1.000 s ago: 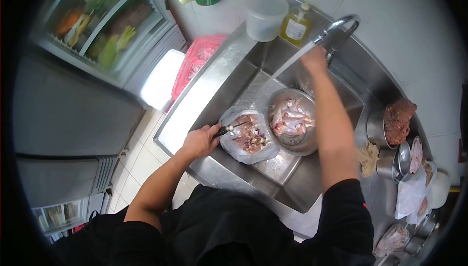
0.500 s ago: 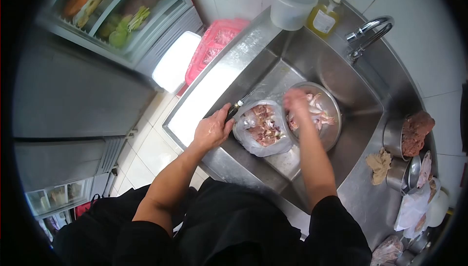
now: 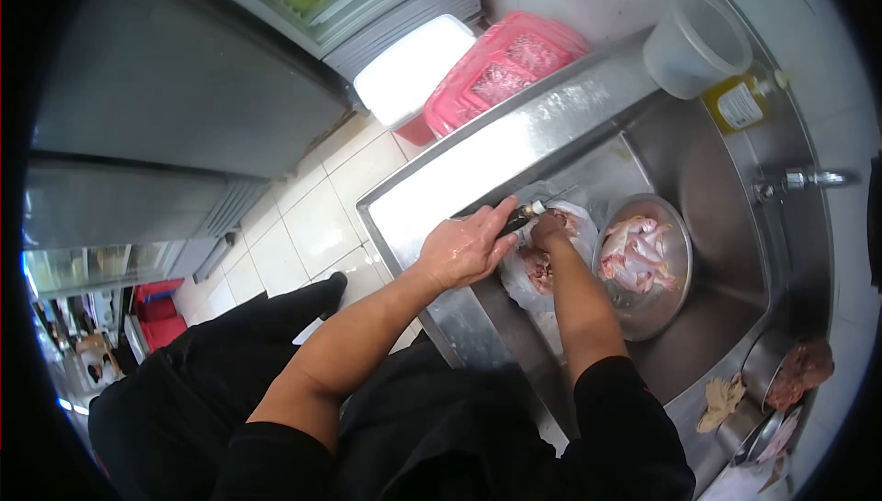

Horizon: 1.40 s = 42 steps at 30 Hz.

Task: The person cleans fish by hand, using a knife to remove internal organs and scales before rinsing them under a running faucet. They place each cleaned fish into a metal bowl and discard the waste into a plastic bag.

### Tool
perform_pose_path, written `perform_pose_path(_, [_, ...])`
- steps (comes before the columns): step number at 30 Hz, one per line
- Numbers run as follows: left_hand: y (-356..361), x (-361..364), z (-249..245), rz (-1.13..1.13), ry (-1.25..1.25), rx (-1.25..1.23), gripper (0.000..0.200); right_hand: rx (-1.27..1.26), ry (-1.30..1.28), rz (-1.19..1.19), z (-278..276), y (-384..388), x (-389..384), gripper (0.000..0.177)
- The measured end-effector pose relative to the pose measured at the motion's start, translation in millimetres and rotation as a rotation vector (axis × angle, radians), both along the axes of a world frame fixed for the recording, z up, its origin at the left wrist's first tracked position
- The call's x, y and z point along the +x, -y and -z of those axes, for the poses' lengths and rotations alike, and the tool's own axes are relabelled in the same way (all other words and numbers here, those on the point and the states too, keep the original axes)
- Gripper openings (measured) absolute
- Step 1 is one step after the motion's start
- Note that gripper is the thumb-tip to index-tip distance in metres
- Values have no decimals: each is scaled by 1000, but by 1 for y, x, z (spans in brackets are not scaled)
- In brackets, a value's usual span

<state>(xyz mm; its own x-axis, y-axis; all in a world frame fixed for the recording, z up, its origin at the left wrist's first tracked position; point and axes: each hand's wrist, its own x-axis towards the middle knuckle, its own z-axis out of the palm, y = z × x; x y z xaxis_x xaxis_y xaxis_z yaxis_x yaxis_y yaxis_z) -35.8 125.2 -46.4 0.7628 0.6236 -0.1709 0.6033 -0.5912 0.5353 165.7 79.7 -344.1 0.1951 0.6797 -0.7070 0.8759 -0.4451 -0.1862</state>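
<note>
My left hand (image 3: 464,248) is closed around the black handle of a knife (image 3: 520,220); its thin blade points away over the sink. A clear plastic bag (image 3: 521,292) with chopped raw meat pieces (image 3: 537,270) lies in the sink just beyond that hand. My right hand (image 3: 549,229) reaches down into the bag, over the meat, and its fingertips are hidden. To the right of the bag, a round metal bowl (image 3: 684,253) holds pale raw meat that looks like whole small carcasses (image 3: 636,260).
The steel sink (image 3: 735,216) has a tap (image 3: 804,180) at its right. A plastic tub (image 3: 694,46) and a soap bottle (image 3: 738,104) stand on its back ledge. Pots with minced meat (image 3: 802,374) and a beige cloth (image 3: 721,402) are at right. Pink crates (image 3: 496,74) sit beyond the left edge.
My right hand has moved left from the metal bowl into the plastic bag. The knife stays in my left hand. The whole view has shifted and turned.
</note>
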Motion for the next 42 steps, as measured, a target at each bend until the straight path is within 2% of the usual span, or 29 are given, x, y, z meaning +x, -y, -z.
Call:
perform_pose_path(1, [0,0,-1,3,7,11,54,-4,-12,35,26,1,6,47])
perform_pose_path(3, [-1,-1,-1,-7,36,6,54,204,-264,293,32,1,14,48])
perform_pose_path(5, [-2,-2,-2,-10,44,-1,54,391,-317,300,29,0,22,50])
perform_pose_path(8, [-3,-1,-3,-7,34,-11,55,344,-214,249,40,0,25,49])
perform_pose_path(11, [-3,-1,0,4,56,12,54,273,-111,166,9,-3,24,52])
perform_pose_path(13, [-3,-2,2,19,109,68,53,272,-117,132,4,-4,27,53])
perform_pose_path(16, [-3,-1,-2,-4,65,-7,55,247,-185,137,11,-5,34,51])
perform_pose_path(19, [-3,-2,-1,-8,75,1,55,229,-255,179,20,-5,33,41])
perform_pose_path(23, [-3,-2,1,1,99,44,54,154,-197,-30,8,-25,39,32])
perform_pose_path(26, [-3,-3,3,-3,92,25,54,213,-69,-127,19,-27,36,31])
perform_pose_path(29, [-2,-3,-1,-13,62,-17,55,69,-104,-149,-19,-27,31,37])
perform_pose_path(31, [-3,-3,-1,-18,58,-23,55,27,-109,-162,-13,-28,29,39])
perform_pose_path(33, [-3,-3,0,-24,54,-16,54,64,-102,-165,46,-24,30,41])
perform_pose_path(39, [-2,-1,0,-18,48,-1,53,78,-98,-280,61,-24,30,42])
perform_pose_path(42, [-1,-1,-1,-24,45,4,53,23,-92,-62,-13,-16,21,45])
